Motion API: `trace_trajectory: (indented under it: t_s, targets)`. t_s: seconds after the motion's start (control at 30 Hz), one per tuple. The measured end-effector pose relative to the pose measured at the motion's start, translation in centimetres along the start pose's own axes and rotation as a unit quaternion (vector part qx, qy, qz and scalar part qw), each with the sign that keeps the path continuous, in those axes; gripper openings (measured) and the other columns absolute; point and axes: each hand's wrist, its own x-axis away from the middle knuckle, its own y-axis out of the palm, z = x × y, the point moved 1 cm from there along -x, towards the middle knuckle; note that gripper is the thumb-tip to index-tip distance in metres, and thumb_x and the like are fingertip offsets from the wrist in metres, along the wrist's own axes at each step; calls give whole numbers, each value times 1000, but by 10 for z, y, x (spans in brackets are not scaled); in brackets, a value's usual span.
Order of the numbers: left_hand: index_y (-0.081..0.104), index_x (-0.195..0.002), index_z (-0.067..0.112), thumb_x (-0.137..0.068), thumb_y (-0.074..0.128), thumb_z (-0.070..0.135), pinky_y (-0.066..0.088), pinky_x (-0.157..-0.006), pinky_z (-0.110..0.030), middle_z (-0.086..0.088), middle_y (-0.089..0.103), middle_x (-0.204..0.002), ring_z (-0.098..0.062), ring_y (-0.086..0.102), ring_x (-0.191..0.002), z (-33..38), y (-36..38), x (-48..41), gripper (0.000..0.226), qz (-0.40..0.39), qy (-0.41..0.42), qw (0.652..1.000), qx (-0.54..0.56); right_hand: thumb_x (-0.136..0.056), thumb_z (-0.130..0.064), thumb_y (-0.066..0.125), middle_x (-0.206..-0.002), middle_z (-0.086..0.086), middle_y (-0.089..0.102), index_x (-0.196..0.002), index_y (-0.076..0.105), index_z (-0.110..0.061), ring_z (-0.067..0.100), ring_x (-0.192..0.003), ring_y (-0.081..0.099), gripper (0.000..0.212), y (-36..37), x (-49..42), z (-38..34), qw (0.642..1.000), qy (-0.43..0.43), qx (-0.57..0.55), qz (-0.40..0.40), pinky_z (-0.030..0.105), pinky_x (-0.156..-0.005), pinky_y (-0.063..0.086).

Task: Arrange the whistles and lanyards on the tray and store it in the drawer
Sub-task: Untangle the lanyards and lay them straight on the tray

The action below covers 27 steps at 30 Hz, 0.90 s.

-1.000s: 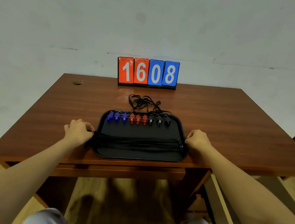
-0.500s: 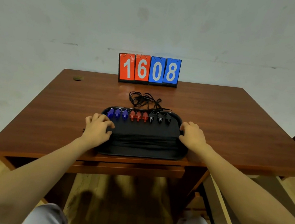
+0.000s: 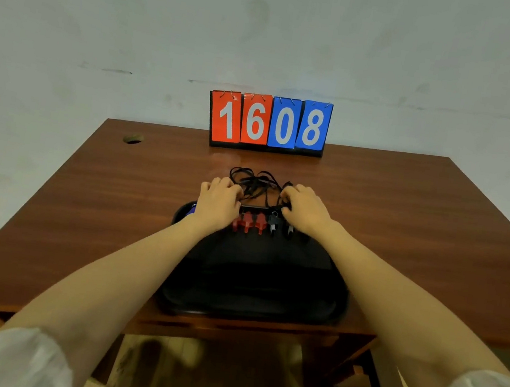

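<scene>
- Both hands are reaching past the far rim of the tray at the centre of the frame: the left hand (image 3: 218, 203) is lying knuckles-up with fingers curled down into the tangle of black lanyards (image 3: 256, 184), and the right hand (image 3: 305, 209) is doing the same on the opposite side, fingers bent onto the cords.
- Whether either hand is actually pinching a cord cannot be told, as the fingertips are hidden under the knuckles.
- White sleeves are showing at the lower corners of the frame.
- Reddish-brown wooden desk (image 3: 408, 215) is standing against a pale wall, with a round cable hole (image 3: 132, 138) at its upper left and wooden flooring showing below.
- Flip scoreboard (image 3: 269, 123) at the back edge is reading 1608, two red cards and two blue.
- Black tray (image 3: 253, 291) is sitting at the near edge of the desk, its front rim blurred.
- Red whistles (image 3: 248, 222) are lining its far side between the wrists, with black whistles (image 3: 281, 228) just to their right and a blue whistle (image 3: 192, 209) peeking out left of the left wrist.
- Loose lanyards are lying on the desk just beyond the tray.
</scene>
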Motion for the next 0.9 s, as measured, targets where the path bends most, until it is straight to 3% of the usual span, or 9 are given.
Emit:
trace_trajectory:
  t_s: [0.2,0.33,0.4,0.53,0.6,0.73,0.8,0.9]
  targets:
    - [59,-121,19,-94,48,19,36,-98,-43,-8,52,-127,-29,45,-120,-24,13,-62,30,-38,-12,999,19,-94,-16,49,-119,11,52,-118,59,-15,29,-112,48,26,13,-75,-3,998,-14,-41,-48,40,-93,46]
    - [59,-123,24,-95,48,21,35,-98,-44,-6,50,-129,-29,42,-121,-29,27,-85,30,-79,29,996,26,-94,-22,54,-100,10,64,-100,65,-10,24,-89,59,18,36,-106,-7,994,-9,-83,-75,35,-73,47]
    - [58,-124,24,-94,50,27,34,-98,-45,-7,49,-131,-30,40,-123,-31,34,-91,31,-99,35,994,15,-92,-28,58,-91,6,61,-97,64,-9,22,-82,56,21,47,-114,-9,992,-5,-96,-86,33,-68,45]
    - [58,-123,21,-91,55,35,34,-100,-46,-8,48,-131,-31,39,-124,-37,47,-94,34,-150,31,988,-7,-90,-30,61,-95,2,47,-92,55,-14,21,-88,46,17,63,-121,-9,993,-23,-86,-74,37,-76,45]
    - [58,-121,19,-92,54,33,35,-99,-45,-9,50,-128,-31,42,-122,-39,50,-93,32,-137,15,990,1,-94,-26,56,-96,4,43,-86,51,-14,25,-91,45,15,65,-121,-10,993,-25,-83,-78,40,-80,45]
    - [59,-115,15,-92,54,30,37,-97,-44,-11,53,-119,-31,46,-117,-41,47,-90,28,-103,-33,994,-2,-100,-22,43,-115,16,47,-109,53,-5,33,-109,43,21,65,-118,-11,995,-40,-21,-85,44,-94,42]
    - [59,-117,14,-92,55,31,38,-96,-43,-11,52,-119,-32,46,-116,-41,44,-88,31,-108,-47,993,-7,-101,-22,40,-118,17,46,-113,51,-3,33,-110,43,24,60,-113,-10,997,-34,-38,-61,42,-93,41]
    - [59,-120,12,-93,53,33,39,-96,-43,-12,49,-121,-32,44,-117,-38,39,-82,35,-125,-42,991,-27,-101,-21,41,-110,14,50,-103,48,-8,30,-101,48,15,51,-109,-9,994,-15,-95,-43,41,-85,43]
